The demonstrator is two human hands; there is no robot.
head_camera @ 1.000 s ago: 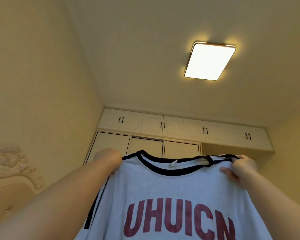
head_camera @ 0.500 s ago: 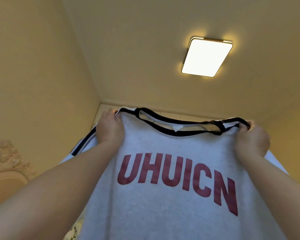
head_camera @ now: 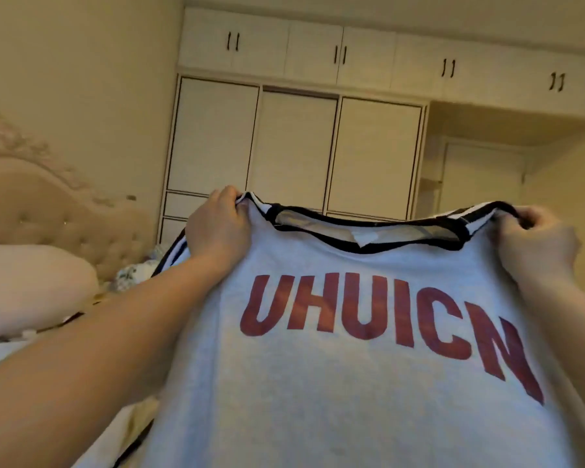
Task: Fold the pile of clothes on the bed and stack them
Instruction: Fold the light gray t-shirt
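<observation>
Grey UHUICN tee (head_camera: 368, 383) held up, L hand (head_camera: 218, 228) & R hand (head_camera: 534, 244) pinching shoulders; unfolding step. Next: lay flat on bed.

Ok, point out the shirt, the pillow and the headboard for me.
shirt (head_camera: 352, 383): head view, grey front below the red lettering.
pillow (head_camera: 27, 285): head view, middle of its pale side.
headboard (head_camera: 48, 214): head view, tufted padded panel.
</observation>
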